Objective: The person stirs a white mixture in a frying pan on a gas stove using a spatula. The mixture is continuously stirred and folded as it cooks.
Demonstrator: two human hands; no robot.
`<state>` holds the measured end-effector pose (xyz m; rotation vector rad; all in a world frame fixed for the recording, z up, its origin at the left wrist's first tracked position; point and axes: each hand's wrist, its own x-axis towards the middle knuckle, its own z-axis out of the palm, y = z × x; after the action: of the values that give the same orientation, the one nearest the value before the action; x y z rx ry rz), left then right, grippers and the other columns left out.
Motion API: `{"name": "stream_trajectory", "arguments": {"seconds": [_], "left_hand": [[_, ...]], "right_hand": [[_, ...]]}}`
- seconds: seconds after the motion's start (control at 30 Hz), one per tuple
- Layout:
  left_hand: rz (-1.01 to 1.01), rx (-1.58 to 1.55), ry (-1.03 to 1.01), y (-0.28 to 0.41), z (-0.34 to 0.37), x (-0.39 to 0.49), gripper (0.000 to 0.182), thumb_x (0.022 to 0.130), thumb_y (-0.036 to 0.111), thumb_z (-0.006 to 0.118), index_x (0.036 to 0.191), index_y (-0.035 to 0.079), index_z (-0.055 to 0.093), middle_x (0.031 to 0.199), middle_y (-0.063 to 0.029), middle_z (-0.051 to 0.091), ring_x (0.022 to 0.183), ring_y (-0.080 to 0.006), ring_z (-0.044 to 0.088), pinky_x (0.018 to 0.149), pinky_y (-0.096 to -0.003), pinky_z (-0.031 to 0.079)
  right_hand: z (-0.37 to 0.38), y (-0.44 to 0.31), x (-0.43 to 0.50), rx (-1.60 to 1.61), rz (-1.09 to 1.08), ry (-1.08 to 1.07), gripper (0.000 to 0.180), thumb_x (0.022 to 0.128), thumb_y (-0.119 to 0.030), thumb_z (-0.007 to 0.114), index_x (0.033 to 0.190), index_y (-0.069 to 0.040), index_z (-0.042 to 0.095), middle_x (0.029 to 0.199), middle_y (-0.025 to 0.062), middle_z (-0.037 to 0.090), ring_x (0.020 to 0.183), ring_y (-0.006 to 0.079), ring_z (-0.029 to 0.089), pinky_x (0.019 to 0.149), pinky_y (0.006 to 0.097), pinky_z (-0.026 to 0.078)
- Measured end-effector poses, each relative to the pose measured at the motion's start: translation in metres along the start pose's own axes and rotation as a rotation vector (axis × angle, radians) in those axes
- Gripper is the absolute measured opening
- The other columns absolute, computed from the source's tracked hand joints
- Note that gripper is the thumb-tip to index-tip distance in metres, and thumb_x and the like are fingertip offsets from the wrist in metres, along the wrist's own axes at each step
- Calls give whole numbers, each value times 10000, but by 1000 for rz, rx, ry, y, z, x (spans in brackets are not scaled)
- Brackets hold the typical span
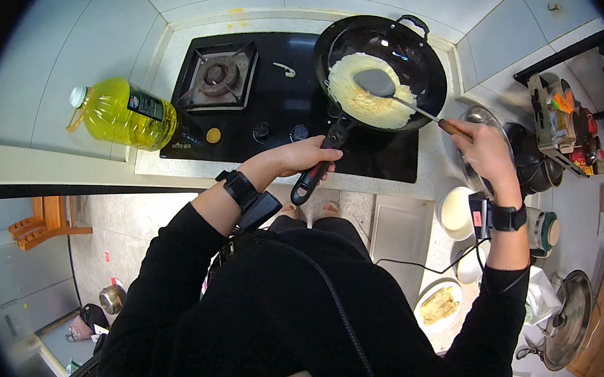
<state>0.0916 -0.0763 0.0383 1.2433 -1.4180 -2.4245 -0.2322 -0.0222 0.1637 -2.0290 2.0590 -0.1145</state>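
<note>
A black wok (429, 80) sits over the right side of the black glass hob (283, 104), tilted somewhat. My left hand (308, 156) is closed around its handle (311, 181), which points towards me. In the wok lies a thin, pale yellow pancake-like sheet (366, 104), lightly browned near its middle. My right hand (483, 147) grips the wooden handle of a metal spatula (375, 82), whose broad head rests over the sheet. The burner under the wok is hidden.
An oil bottle (133, 114) stands left of the uncovered burner (220, 75). A metal lid (481, 116), a cream bowl (457, 213) and a white plate with food (438, 306) are on the right counter. A black cable (421, 266) hangs near my right wrist.
</note>
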Motion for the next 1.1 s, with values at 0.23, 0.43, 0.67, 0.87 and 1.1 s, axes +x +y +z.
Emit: {"name": "stream_trajectory", "arguments": {"seconds": [0.23,0.43,0.67,0.87,1.1], "left_hand": [[-21,-15,-1,2,0,1,240,923,247,574,1016,70,442,789,-37,567,642,-131,562,591,-275,487],[-27,-4,14,4,3,-1,245,920,257,577,1025,79,444,787,-26,559,634,-125,563,547,-282,483],[-32,-20,23,0,3,0,238,921,253,575,1016,76,447,783,-26,558,632,-129,562,564,-275,482],[-28,-24,18,1,3,0,248,919,253,578,1022,73,443,783,-27,558,632,-130,559,578,-277,484],[-48,-16,41,4,6,-3,254,921,258,577,1039,82,437,791,-25,558,640,-133,563,581,-287,488]], "right_hand": [[14,-11,-12,40,142,30,282,856,-191,578,1113,-96,649,931,210,650,862,363,632,759,389,497],[21,-24,-7,-13,197,-1,266,867,-246,571,1072,-110,670,944,207,644,875,373,622,772,385,495],[-1,-17,-9,35,151,4,251,856,-201,584,1063,-87,668,911,220,644,846,363,635,764,370,489],[21,-24,0,98,129,12,240,856,-241,567,1047,-165,690,861,209,643,821,377,628,757,423,506],[8,-41,-15,72,130,32,262,839,-185,593,1077,-104,666,837,225,625,773,388,611,701,387,485]]}}
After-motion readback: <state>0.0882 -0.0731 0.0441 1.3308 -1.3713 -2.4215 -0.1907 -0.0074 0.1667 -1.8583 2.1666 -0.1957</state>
